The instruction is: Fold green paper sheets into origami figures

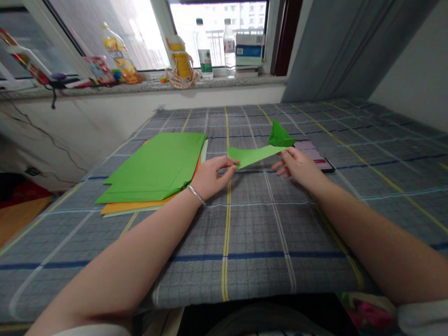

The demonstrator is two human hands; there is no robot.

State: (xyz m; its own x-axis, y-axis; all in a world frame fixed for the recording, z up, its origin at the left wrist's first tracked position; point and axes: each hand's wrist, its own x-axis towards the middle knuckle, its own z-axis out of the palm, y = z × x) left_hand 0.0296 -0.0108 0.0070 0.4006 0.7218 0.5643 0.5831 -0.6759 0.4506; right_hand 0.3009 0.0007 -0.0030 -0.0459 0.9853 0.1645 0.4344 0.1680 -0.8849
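A strip of green paper [257, 155] stretches between my two hands just above the checked cloth. My left hand [213, 177], with a silver bangle at the wrist, pinches the strip's left end between thumb and fingers. The other end is gripped by my right hand [295, 165], whose lower fingers hang loosely beneath it. Behind the strip's right end stands a folded green paper triangle [279, 134]. A phone [312, 154] with a lit screen lies beside my right hand, which partly covers it. Left of my left hand rests a stack of green paper [161, 161] with orange and pale sheets underneath.
The table [244, 227] wears a grey checked cloth. On the windowsill behind are two clear bottles [205, 54], a yellow cup [181, 61], a white and blue box [249, 50] and snack packs [120, 51]. A grey curtain [334, 49] hangs at the right.
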